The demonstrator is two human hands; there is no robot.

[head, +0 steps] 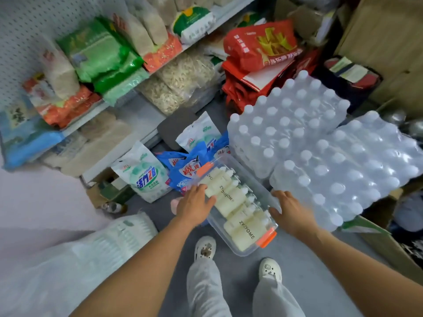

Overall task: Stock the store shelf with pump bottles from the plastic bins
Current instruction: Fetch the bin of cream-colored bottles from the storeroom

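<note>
A clear plastic bin (259, 191) with orange latches lies lengthwise in front of me, low over the grey floor. Inside lie several cream pump bottles (242, 232) on their sides, labels up. My left hand (194, 203) grips the bin's left long edge, fingers laid over the lid. My right hand (289, 212) holds the right long edge, thumb on the rim. The white store shelf (146, 123) stands to the upper left, its tiers packed with bags of dry goods.
Two shrink-wrapped packs of water bottles (297, 124) crowd the right side, touching the bin. Detergent bags (143, 176) and blue bags (190, 162) lie beyond its far end. A white plastic sack (91, 248) sits lower left, and cardboard boxes (389, 42) upper right.
</note>
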